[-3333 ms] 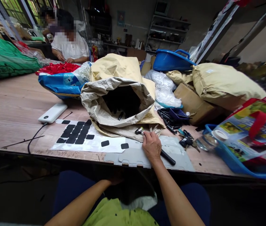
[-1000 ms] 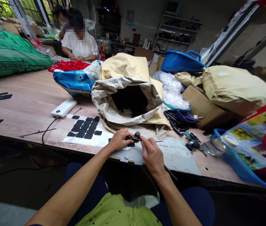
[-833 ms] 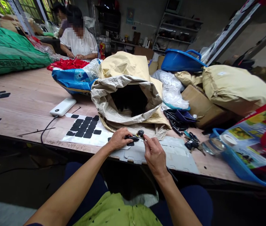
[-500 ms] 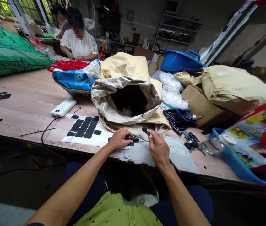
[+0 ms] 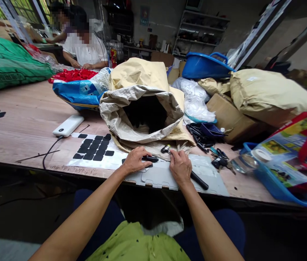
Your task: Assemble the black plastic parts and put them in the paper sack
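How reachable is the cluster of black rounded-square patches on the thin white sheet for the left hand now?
Probably yes. Nothing visible stands between the left hand and the patch cluster, which lies flat on the white sheet to its left. Its grip on a slim black piece may hamper pickup.

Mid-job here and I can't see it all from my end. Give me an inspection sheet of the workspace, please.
Surface: wood-look table; grey sheet near its front edge, in front of the open sack.
Job's things: small black piece; hammer, head toward the sack.
Clutter: black patches on white paper; keys; clear bottle on its side by a blue tray.
Left hand: holds the black piece.
Right hand: grips the hammer near its head.
Cables: dark cable from white box to table's front edge.
Surroundings: person in white across the table; shelves behind.
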`<act>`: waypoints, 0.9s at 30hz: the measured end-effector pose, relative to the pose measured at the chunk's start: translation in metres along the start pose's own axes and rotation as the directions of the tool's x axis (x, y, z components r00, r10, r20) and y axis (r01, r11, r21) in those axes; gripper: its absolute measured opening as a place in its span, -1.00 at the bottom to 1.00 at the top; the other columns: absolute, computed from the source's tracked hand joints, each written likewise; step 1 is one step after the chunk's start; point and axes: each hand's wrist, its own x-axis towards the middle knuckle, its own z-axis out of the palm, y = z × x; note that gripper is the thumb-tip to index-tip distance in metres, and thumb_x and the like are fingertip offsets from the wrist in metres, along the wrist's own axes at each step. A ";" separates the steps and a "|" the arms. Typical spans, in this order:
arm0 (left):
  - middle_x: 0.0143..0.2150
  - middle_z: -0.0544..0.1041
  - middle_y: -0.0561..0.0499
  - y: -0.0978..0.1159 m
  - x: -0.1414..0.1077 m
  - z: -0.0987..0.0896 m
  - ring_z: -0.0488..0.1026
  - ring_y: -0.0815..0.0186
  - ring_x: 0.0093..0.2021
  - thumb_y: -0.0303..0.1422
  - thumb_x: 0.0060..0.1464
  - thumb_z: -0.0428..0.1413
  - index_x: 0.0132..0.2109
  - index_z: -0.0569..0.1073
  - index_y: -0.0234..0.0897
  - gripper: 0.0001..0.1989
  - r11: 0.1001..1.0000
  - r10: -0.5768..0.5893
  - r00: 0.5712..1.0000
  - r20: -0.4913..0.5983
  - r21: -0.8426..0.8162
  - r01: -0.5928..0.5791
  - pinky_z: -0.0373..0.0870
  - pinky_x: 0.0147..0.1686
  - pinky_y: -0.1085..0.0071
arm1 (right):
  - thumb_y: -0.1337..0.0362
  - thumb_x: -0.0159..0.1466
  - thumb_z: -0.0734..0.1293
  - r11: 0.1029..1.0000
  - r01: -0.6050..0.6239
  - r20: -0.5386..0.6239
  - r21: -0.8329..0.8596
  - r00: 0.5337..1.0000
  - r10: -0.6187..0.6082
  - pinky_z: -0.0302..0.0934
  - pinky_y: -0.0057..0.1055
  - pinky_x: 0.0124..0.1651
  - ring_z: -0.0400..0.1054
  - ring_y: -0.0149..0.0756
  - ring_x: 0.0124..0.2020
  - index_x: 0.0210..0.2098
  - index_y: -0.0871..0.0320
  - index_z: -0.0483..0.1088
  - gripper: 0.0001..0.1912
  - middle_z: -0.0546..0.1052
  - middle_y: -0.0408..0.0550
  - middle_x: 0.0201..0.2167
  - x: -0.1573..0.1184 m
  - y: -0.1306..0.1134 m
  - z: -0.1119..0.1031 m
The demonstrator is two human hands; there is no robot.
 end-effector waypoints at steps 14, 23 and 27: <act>-0.18 0.56 -0.05 0.043 -0.026 -0.010 0.44 0.16 -0.12 -0.45 0.16 0.14 -0.11 0.52 -0.17 -0.84 0.979 0.187 0.981 0.049 -0.087 -0.183 0.32 -0.04 0.23 | 0.29 0.39 0.27 1.000 -0.001 -0.007 -0.006 1.000 0.001 -0.02 -0.35 -0.19 0.22 -0.24 -0.16 0.05 0.01 0.48 -0.72 0.42 -0.04 -0.19 -0.001 0.002 0.000; -0.16 0.63 0.01 0.032 -0.114 0.094 0.56 0.15 -0.17 -0.11 0.13 0.21 0.03 0.55 -0.03 -0.66 0.957 0.101 0.727 0.679 -0.266 0.116 0.41 -0.14 0.30 | 0.31 0.37 0.28 1.000 0.000 -0.021 -0.007 1.000 0.000 -0.01 -0.36 -0.19 0.24 -0.24 -0.17 0.04 0.02 0.49 -0.72 0.43 -0.04 -0.20 0.000 0.003 0.002; 0.03 0.58 -0.07 -0.028 -0.118 0.161 0.51 -0.05 0.04 -0.28 0.01 0.22 0.02 0.53 -0.12 -0.62 0.885 -0.322 0.693 0.645 -0.054 0.462 0.42 0.05 0.07 | 0.31 0.38 0.28 1.000 0.003 -0.023 -0.013 1.000 -0.003 0.00 -0.37 -0.18 0.25 -0.24 -0.16 0.06 0.02 0.48 -0.71 0.43 -0.05 -0.20 0.000 0.002 0.000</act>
